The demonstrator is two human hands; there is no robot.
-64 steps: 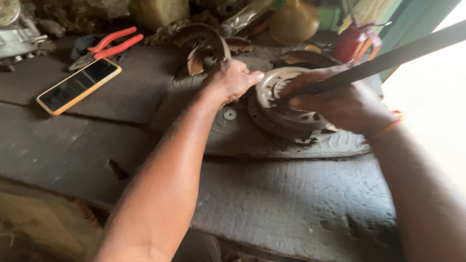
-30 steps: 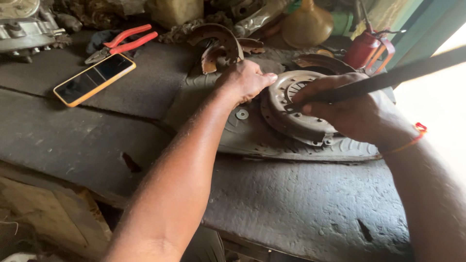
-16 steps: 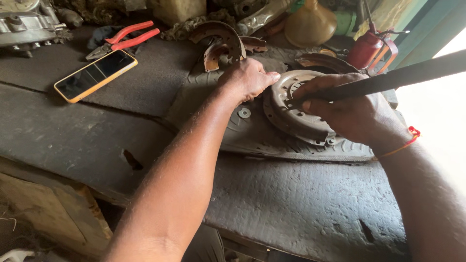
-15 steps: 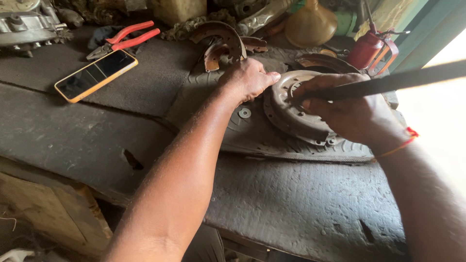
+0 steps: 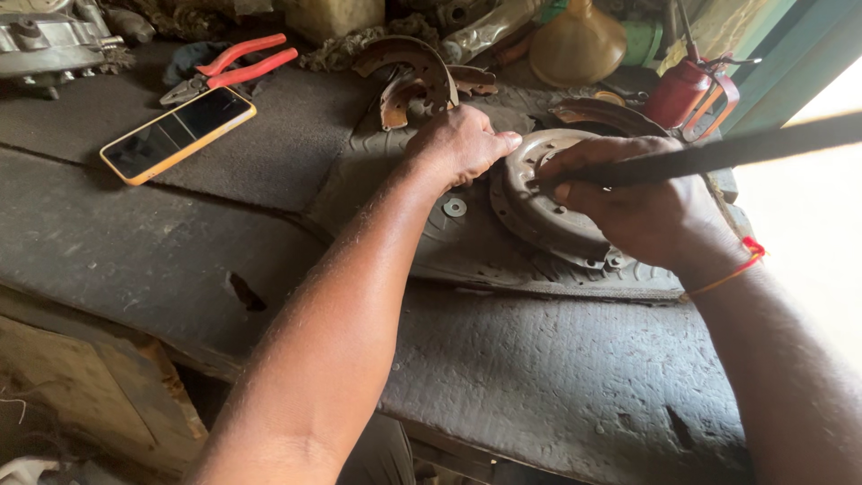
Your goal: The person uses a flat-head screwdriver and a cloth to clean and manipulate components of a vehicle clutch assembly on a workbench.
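Rubber-matted workbench (image 5: 557, 395) carries a round steel clutch plate (image 5: 539, 202) – probably heavy, rigid, greasy, best gripped at its rim. Left hand (image 5: 458, 144) curls against that rim; right hand (image 5: 642, 211) clasps a long dark bar (image 5: 745, 151) – washer (image 5: 455, 207) alongside.

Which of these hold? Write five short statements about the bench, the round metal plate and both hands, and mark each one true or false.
1. The left hand rests on the rim of the round metal plate. True.
2. The right hand grips a long dark bar. True.
3. The phone lies on top of the round metal plate. False: it lies on the bench, far left of the plate.
4. The red-handled pliers are in the left hand. False: they lie on the bench beyond the phone.
5. A small washer lies just left of the plate. True.
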